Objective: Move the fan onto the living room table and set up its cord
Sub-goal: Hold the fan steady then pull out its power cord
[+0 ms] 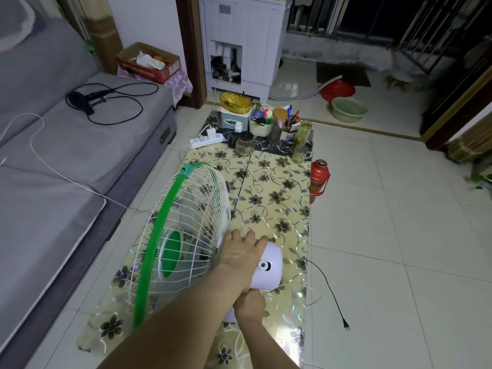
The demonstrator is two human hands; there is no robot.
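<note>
A fan (pixel 186 230) with a white wire cage, green rim and white motor housing (pixel 270 265) is over the near end of the low living room table (pixel 269 182), which has a flowered cover. My left hand (pixel 239 253) lies closed over the top of the motor housing. My right hand (pixel 250 306) grips the fan's neck below the housing. The base is hidden by my arms. The fan's black cord (pixel 323 278) hangs off the table's right edge, and its plug (pixel 346 327) lies loose on the floor tiles.
A white power strip (pixel 206 140) lies at the table's far left, beside jars (pixel 300 141), a basket (pixel 235 102) and containers. A red thermos (pixel 319 179) stands on the floor by the right edge. A grey sofa (pixel 53 155) runs along the left.
</note>
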